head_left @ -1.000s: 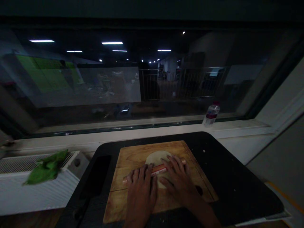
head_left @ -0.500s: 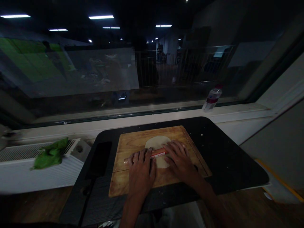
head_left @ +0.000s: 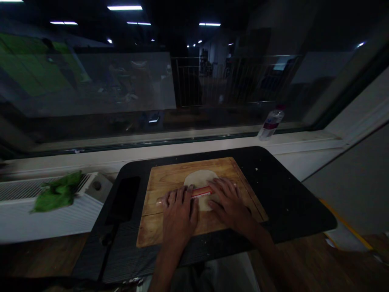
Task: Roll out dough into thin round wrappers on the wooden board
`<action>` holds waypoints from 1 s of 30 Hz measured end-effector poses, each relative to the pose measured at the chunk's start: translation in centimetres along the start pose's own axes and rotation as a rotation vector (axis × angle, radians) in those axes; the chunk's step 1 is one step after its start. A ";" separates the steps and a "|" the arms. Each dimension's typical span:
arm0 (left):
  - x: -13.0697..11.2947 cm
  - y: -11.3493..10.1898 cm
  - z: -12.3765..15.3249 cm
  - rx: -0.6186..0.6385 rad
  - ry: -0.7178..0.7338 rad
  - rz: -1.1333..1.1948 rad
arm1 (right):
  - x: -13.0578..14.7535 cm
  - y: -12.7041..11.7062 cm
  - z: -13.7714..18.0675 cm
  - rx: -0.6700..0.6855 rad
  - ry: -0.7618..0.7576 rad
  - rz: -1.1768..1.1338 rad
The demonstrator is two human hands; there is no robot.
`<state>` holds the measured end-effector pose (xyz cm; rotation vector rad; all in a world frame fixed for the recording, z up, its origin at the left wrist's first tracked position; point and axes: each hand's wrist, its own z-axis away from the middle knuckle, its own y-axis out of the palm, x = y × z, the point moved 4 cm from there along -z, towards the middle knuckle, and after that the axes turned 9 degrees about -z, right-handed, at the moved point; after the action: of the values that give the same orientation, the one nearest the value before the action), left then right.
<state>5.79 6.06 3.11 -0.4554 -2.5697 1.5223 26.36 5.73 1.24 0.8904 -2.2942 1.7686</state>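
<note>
A wooden cutting board lies on a black table. On the board rests a flat round of pale dough. Across the dough lies a thin rolling pin with a red label. My left hand lies flat on the pin's left part, fingers stretched forward. Over the pin's right part my right hand presses the same way, fingers spread and flat.
A plastic water bottle stands on the white window sill behind the table. A green cloth lies on a white radiator at the left. A dark flat object sits on the table's left side. Dark glass fills the back.
Both hands with the pin have stayed over the dough, shifting slightly along the board. The camera has tilted down, so the table appears higher and more of the floor shows.
</note>
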 end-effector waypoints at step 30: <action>0.2 0.2 0.1 0.010 0.003 0.003 | -0.3 0.3 -1.7 0.040 0.020 0.000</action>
<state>5.61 6.11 2.85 -0.4607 -2.5597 1.5333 26.00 7.46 1.42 0.8758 -2.2540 1.8215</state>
